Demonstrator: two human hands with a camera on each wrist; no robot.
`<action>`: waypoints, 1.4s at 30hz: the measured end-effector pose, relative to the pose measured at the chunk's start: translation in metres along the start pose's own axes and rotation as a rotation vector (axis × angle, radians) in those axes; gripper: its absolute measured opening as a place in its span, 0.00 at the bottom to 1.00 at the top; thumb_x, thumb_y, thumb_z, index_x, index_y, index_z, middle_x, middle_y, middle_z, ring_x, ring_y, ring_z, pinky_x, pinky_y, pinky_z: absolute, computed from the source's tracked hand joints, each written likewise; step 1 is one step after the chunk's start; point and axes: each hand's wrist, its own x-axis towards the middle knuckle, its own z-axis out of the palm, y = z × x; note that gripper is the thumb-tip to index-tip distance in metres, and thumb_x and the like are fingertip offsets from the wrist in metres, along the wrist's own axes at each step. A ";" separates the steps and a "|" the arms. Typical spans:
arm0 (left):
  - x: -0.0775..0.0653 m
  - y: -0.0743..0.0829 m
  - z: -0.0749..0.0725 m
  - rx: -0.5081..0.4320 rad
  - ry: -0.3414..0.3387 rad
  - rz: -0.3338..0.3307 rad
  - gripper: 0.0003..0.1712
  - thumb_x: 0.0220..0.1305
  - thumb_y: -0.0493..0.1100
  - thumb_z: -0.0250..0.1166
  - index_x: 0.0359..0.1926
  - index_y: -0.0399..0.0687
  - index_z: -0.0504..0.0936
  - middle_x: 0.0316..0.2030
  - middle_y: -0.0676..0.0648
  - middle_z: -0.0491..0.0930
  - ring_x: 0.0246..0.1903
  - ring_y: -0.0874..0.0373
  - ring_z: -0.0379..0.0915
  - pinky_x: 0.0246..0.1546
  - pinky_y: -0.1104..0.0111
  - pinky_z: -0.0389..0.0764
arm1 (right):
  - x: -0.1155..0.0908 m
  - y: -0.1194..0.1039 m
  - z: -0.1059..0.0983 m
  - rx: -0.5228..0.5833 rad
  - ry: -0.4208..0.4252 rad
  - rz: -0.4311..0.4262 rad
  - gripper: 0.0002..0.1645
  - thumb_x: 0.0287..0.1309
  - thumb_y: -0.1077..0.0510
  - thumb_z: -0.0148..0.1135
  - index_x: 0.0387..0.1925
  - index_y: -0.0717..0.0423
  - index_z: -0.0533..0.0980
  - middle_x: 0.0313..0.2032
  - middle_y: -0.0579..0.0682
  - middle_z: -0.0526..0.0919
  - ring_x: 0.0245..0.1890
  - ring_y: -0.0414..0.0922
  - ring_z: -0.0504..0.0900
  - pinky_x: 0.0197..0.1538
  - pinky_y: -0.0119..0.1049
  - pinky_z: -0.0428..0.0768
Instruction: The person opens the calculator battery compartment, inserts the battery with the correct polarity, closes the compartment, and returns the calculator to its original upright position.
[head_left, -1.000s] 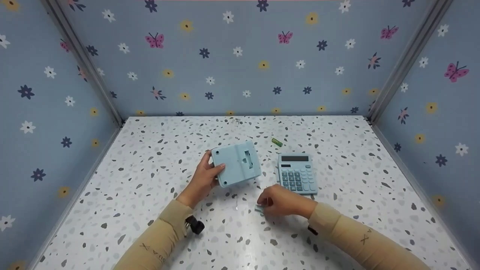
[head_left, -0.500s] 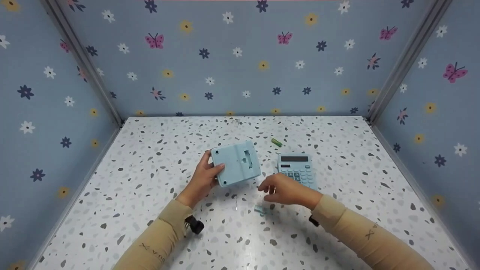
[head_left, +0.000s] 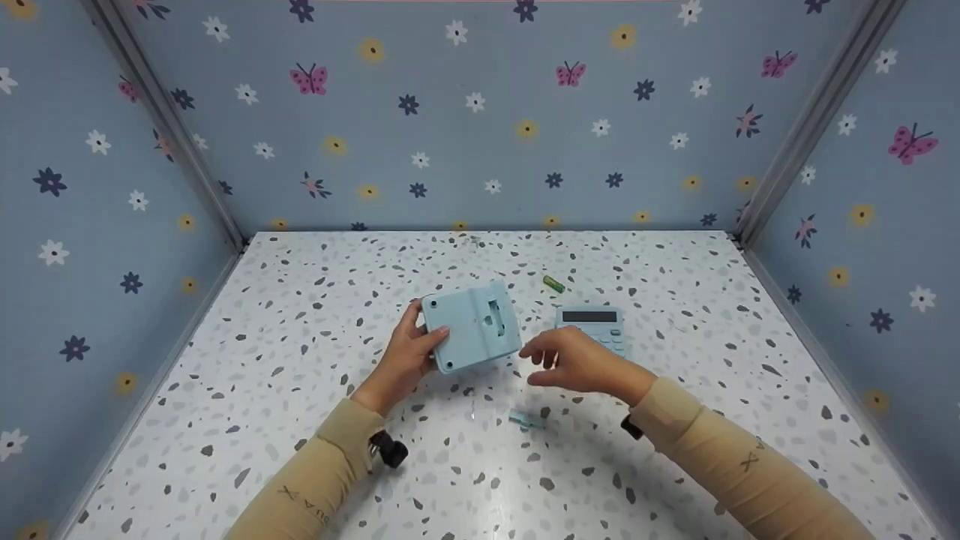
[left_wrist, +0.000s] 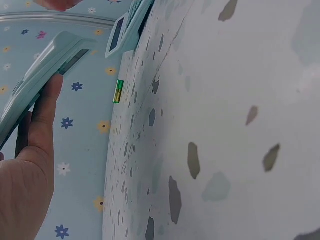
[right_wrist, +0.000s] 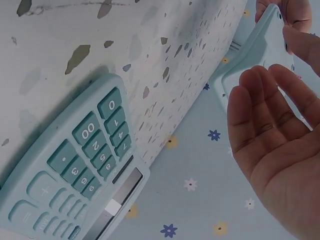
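My left hand (head_left: 405, 356) grips a light-blue calculator (head_left: 461, 330) by its left end, above the table. Its back faces up, showing an uncovered battery compartment (head_left: 496, 319). Near the calculator's lower right corner is my right hand (head_left: 581, 360), fingers loosely bent and holding nothing; the palm shows in the right wrist view. A small light-blue battery cover (head_left: 527, 419) lies on the table below that hand. Face up under and behind the right hand, a second light-blue calculator (head_left: 590, 317) has its keys (right_wrist: 102, 145) partly hidden in the head view.
A green battery (head_left: 553, 284) lies on the table behind the calculators. The white speckled tabletop (head_left: 315, 277) is bordered by light-blue flowered walls (head_left: 480, 150) at the back and both sides.
My right hand has left the battery cover on the table and moved up towards the held calculator, now covering most of the second calculator's keys. The left hand has stayed in place.
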 end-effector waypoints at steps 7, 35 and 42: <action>0.000 0.000 0.000 -0.003 0.002 -0.001 0.35 0.83 0.39 0.59 0.82 0.58 0.56 0.77 0.34 0.68 0.68 0.40 0.76 0.58 0.50 0.87 | 0.001 -0.005 -0.011 0.011 0.043 0.027 0.19 0.66 0.59 0.76 0.56 0.61 0.87 0.43 0.54 0.90 0.40 0.45 0.87 0.44 0.39 0.87; 0.001 0.001 -0.001 -0.002 -0.015 0.013 0.34 0.84 0.38 0.57 0.82 0.59 0.57 0.78 0.36 0.68 0.72 0.38 0.73 0.66 0.43 0.83 | 0.022 0.011 -0.052 0.049 0.264 0.153 0.20 0.67 0.60 0.76 0.57 0.63 0.86 0.40 0.57 0.89 0.40 0.48 0.85 0.44 0.42 0.84; -0.001 0.001 0.000 0.003 0.002 0.003 0.35 0.84 0.38 0.57 0.83 0.60 0.56 0.78 0.37 0.68 0.73 0.37 0.72 0.68 0.42 0.81 | 0.027 0.016 -0.060 0.063 0.315 0.187 0.20 0.67 0.59 0.76 0.58 0.62 0.86 0.42 0.58 0.89 0.39 0.49 0.84 0.44 0.41 0.82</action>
